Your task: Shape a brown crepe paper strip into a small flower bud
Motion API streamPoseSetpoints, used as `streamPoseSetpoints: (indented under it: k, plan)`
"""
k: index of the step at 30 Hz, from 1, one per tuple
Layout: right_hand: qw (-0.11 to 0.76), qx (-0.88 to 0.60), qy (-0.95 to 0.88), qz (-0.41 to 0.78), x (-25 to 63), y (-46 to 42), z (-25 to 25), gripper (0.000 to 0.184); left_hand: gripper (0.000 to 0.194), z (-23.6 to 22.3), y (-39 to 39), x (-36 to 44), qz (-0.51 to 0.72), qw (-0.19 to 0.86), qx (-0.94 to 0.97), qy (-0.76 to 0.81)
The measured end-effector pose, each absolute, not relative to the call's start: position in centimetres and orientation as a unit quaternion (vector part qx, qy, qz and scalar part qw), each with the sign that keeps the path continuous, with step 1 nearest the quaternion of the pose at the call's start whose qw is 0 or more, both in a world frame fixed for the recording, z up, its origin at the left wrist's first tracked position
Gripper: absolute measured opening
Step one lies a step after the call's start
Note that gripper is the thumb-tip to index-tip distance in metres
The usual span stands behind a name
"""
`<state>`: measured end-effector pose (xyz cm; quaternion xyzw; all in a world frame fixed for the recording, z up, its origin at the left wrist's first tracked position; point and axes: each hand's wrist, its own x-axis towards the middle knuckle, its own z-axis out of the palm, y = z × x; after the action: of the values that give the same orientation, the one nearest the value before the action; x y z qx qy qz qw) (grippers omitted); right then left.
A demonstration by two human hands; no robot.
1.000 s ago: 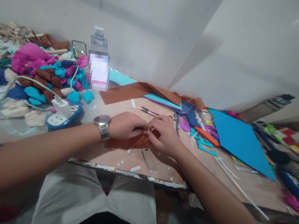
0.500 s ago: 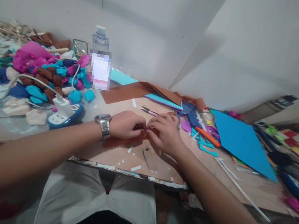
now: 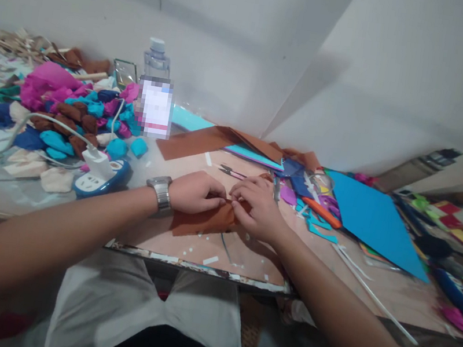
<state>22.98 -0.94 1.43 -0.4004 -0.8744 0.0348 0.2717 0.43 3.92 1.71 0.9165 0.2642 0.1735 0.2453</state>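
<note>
A piece of brown crepe-like paper (image 3: 198, 223) lies under my hands at the front of the table, its loose part spreading toward the lower left. My left hand (image 3: 197, 192), with a metal-banded watch (image 3: 161, 193) at the wrist, pinches the paper's upper edge between thumb and fingers. Close beside it, my right hand (image 3: 258, 206) has its thumb and curled fingers closed on the same paper. The exact pinch points are partly hidden by the fingers. Just beyond the hands are small thread snips (image 3: 232, 172).
Crumpled coloured paper balls (image 3: 61, 140) and a blue-white power socket (image 3: 101, 181) with cables are on the left. A bottle (image 3: 156, 60) stands behind. Folded brown paper (image 3: 192, 143), an orange cutter (image 3: 321, 212), a blue sheet (image 3: 375, 223) and white strips (image 3: 375, 293) lie around.
More of the brown paper now shows below my left hand, flatter and spread to the left. My hands have shifted only slightly along its edge.
</note>
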Motion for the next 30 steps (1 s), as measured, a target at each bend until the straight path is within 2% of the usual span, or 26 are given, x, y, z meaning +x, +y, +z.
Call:
streamPoseSetpoints:
  k: [8,13,20,30]
  plan:
    - [0.263,-0.399,-0.877,0.057,23.1,-0.9,1.5,0.006,0.034,1.4,4.0,0.5,0.152,0.334,0.897,0.247]
    - [0.266,-0.391,-0.879,0.066,23.1,-1.0,1.6,0.006,0.029,1.1,4.0,0.6,0.155,0.371,0.884,0.241]
    - [0.282,-0.388,-0.875,0.060,23.0,-1.0,1.6,0.004,0.032,0.6,4.2,0.7,0.158,0.424,0.859,0.241]
    - [0.284,-0.384,-0.877,0.058,23.3,-0.8,1.2,0.003,0.033,0.9,4.4,0.6,0.128,0.426,0.863,0.242]
